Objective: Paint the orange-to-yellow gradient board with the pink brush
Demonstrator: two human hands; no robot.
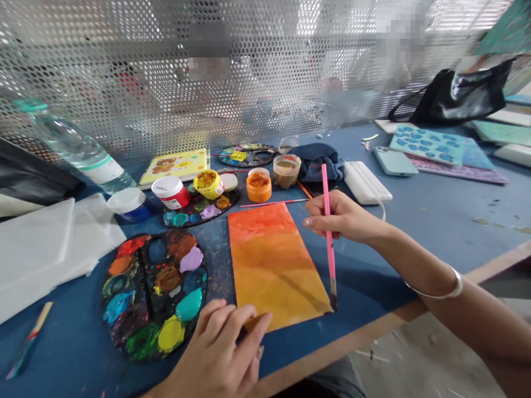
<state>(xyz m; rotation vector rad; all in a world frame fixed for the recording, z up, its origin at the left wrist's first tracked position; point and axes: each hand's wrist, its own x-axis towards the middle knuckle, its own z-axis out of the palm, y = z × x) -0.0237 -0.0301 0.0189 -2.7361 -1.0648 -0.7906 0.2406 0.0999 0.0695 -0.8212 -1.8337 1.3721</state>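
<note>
right hand (344, 218) holds pink paintbrush (331, 260) | left hand (215, 354) on orange painted paper (274, 265)

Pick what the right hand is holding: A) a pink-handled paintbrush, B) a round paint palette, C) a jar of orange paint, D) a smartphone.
A. The right hand grips a pink-handled paintbrush upright, its tip just beside the orange-and-yellow painted sheet.

A black bag (454, 97) is placed at two o'clock. A plastic water bottle (74, 145) is laid at ten o'clock.
</note>
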